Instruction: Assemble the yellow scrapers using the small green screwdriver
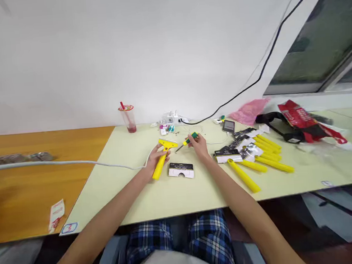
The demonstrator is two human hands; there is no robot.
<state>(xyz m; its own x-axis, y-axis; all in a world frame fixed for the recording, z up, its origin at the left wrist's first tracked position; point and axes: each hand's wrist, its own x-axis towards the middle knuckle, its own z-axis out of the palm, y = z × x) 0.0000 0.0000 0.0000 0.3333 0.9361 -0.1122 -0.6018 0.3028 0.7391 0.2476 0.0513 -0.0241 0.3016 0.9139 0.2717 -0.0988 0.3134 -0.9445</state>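
Note:
A yellow scraper (160, 166) with a wide flat head is gripped in my left hand (156, 156), head pointing away from me. My right hand (198, 145) is closed round a screwdriver (192, 136) with a green and yellow handle. Its metal shaft points left toward the scraper's head, with a small gap between them. On the table below and between my hands lies a black and white cardboard sleeve (181, 170), touched by neither hand.
Several yellow scrapers (244, 177) and black-and-white packages (228, 156) lie to the right. A plastic cup (128, 119) with red drink stands back left. A power strip (171, 118), small device (229, 126), pink bag (249, 111) and black headband (282, 129) sit behind. A white cable (74, 162) crosses the left.

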